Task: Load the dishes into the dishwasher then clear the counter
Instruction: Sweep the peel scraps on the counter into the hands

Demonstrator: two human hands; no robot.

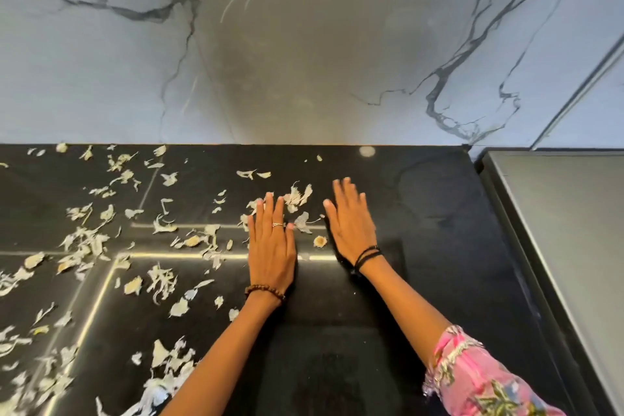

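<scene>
Pale papery peelings [162, 280] litter the black counter [422, 246] from its left edge to mid-span, thinning toward the back edge. Both the left hand [271, 246] and right hand [351, 223] lie flat with fingers straight, grasping nothing. The scraps look feather-light, limp and likely clingy, so sweeping them together should beat pinching them singly.

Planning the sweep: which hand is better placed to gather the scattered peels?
Left. The left hand lies flat at the edge of the peels, which spread leftward across the counter; the right hand has bare counter beyond it.
</scene>
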